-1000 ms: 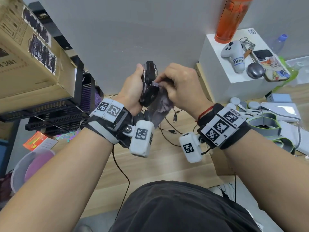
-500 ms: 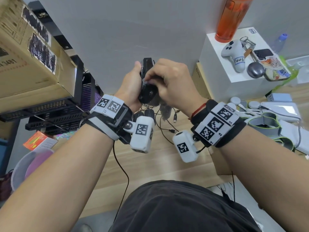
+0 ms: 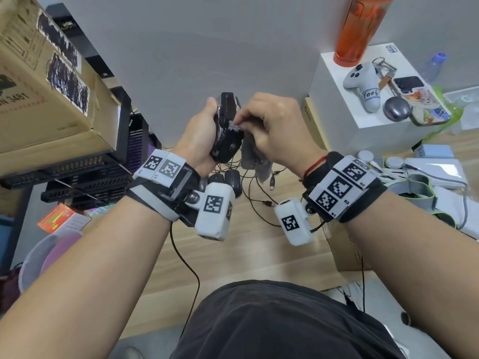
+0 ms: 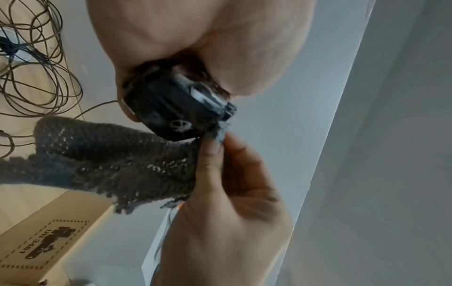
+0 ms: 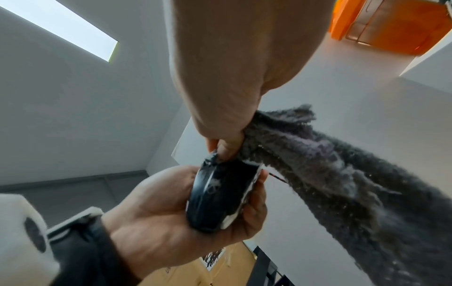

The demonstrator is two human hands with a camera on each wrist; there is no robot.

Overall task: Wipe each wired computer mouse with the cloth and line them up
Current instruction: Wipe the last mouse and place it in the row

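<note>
My left hand (image 3: 199, 136) grips a black wired mouse (image 3: 226, 130) upright in front of me, above the wooden desk; in the left wrist view the mouse (image 4: 176, 112) shows a white logo. My right hand (image 3: 274, 128) pinches a grey fuzzy cloth (image 3: 255, 156) between thumb and fingers and presses its tip against the mouse's side. In the right wrist view the cloth (image 5: 342, 174) hangs down from the pinch, with the mouse (image 5: 220, 193) just below. Two dark mice (image 3: 228, 180) lie side by side on the desk under my hands, their cables (image 3: 259, 200) trailing to the right.
Cardboard box (image 3: 39, 81) and black trays (image 3: 85, 172) stand at the left. A white box (image 3: 363, 141) at the right carries an orange bottle (image 3: 360, 29), a controller (image 3: 363, 84) and keys. Small devices and straps (image 3: 427, 177) crowd the right side. A tangle of cables (image 4: 31, 77) lies on the desk.
My right hand slid over the mouse with the cloth bunched under it, then drew back; now only the cloth's tip is pinched against the mouse's side. The left hand kept hold.
</note>
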